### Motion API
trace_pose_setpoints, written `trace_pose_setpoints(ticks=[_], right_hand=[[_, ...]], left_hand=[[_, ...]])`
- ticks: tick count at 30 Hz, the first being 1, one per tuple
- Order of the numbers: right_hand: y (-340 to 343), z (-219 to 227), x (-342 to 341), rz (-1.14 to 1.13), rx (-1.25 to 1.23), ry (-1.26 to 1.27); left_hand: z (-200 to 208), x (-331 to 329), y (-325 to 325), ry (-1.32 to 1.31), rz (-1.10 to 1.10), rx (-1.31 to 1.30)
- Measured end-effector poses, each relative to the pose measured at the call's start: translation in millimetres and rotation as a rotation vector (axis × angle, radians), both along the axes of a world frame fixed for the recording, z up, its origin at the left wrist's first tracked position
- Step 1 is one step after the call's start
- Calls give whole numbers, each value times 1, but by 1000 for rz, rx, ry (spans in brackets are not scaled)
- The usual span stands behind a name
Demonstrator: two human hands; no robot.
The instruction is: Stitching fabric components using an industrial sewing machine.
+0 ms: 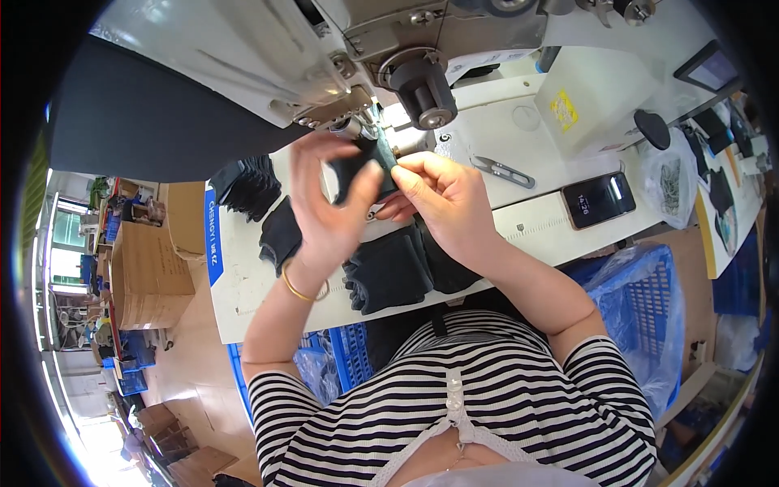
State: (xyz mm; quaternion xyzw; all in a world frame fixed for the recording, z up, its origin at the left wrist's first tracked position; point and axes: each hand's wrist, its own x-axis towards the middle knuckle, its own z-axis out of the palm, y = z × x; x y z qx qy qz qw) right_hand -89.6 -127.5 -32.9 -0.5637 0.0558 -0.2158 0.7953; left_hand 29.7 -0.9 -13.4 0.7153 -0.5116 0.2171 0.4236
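Note:
A small dark fabric piece [378, 166] lies under the needle area of the sewing machine [357, 130]. My right hand [446, 199] pinches its right edge between thumb and forefinger. My left hand [329, 207], smeared by motion and with a gold bangle on its wrist, is at the left of the piece; its thumb and fingers stand apart. Nearer to me on the table lies a stack of dark fabric pieces [389, 272], with another dark fabric bundle [445, 264] beside it, partly below my right hand. A smaller dark pile [281, 231] sits left of my left wrist.
Thread snips [505, 171] and a phone [599, 200] lie on the white table [487, 134] at the right. A larger dark fabric pile [246, 187] is at the far left. Blue crates [641, 300] stand below the table edge; cardboard boxes [150, 276] are on the floor at left.

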Motion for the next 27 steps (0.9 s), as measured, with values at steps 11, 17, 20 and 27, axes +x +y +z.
trace_pose_setpoints(ticks=[11, 17, 20, 27], right_hand=[[2, -9, -11, -109, -182, -81], [-6, 2, -15, -98, -370, -13], [-6, 2, -16, -79, -373, -18], [-6, 3, -14, -51, -270, -43]], left_hand=[[1, -23, 0, 329, -70, -55], [8, -27, -1, -473, -36, -62], [5, -30, -2, -493, -55, -39], [4, -27, -2, -670, -42, -31]])
